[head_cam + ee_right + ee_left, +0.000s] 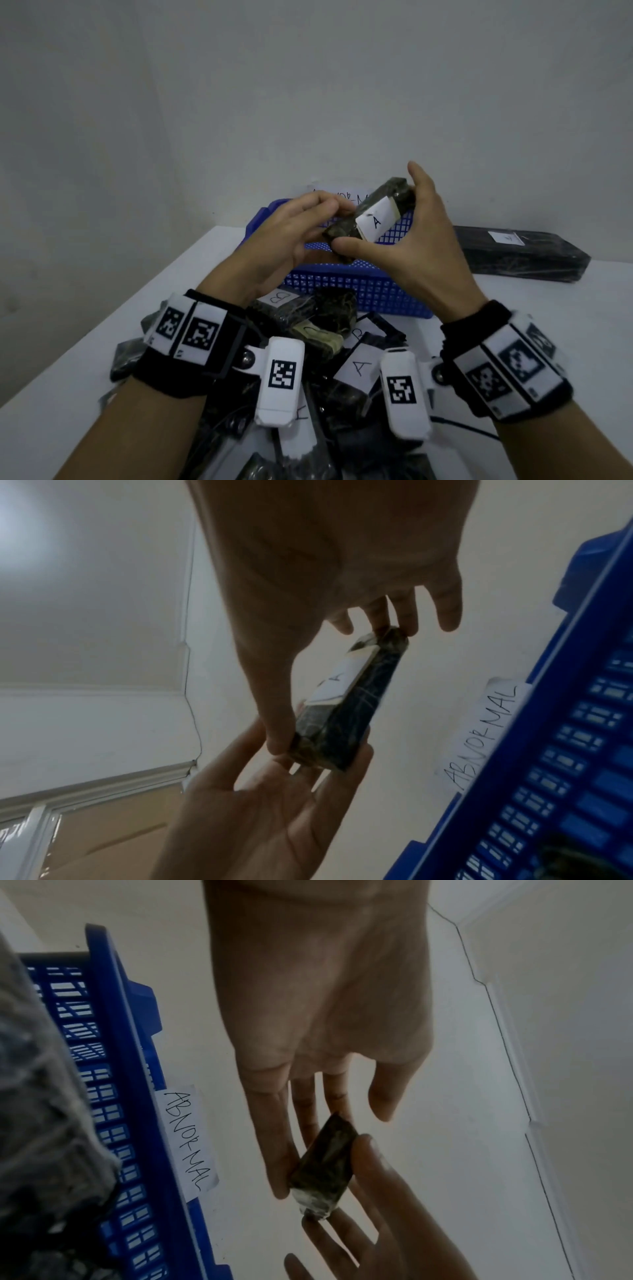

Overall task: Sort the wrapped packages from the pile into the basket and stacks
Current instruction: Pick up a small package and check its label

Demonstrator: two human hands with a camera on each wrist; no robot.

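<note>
A dark wrapped package (342,229) with a white label marked A is held in the air above the blue basket (359,284). My left hand (322,222) pinches its near left end. My right hand (378,221) grips it between the thumb underneath and the fingers at the far end. In the left wrist view the package (325,1167) sits between fingertips of both hands. In the right wrist view the package (346,710) tilts beside the basket (565,737). The pile (329,339) of dark packages marked A and B lies under my wrists.
A paper label reading ABNORMAL (186,1139) is stuck to the basket's far rim. A long black wrapped package (520,253) with a small white label lies to the right of the basket. The white table (164,284) meets a plain wall behind.
</note>
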